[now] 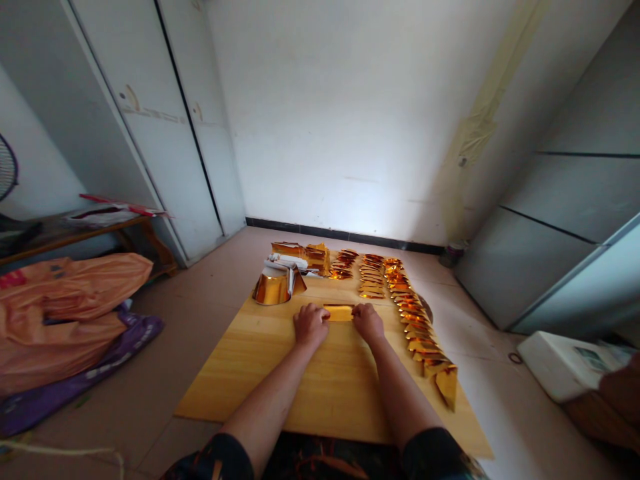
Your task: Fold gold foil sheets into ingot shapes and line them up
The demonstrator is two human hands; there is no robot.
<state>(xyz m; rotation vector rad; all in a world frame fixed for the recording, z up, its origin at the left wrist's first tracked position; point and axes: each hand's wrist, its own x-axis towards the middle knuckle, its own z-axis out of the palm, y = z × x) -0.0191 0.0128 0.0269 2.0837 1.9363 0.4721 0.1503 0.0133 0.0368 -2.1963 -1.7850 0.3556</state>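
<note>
A small gold foil paper (339,313), rolled or folded into a narrow rectangle, spans the gap between my two hands above the wooden board. My left hand (311,324) is closed on its left end, and my right hand (369,323) pinches its right end. Beyond the left hand lies a curved stack of gold foil sheets (273,288) with white paper beside it. Folded gold foil pieces (417,320) run in a long overlapping row down the board's right side. Shorter rows of folded pieces (373,277) lie at the far edge.
The wooden board (240,373) forms the work surface in front of me. On the left floor are orange and purple bags (75,320), near a low wooden bench (145,233). To the right stand a grey fridge (550,220) and a white foam box (565,367).
</note>
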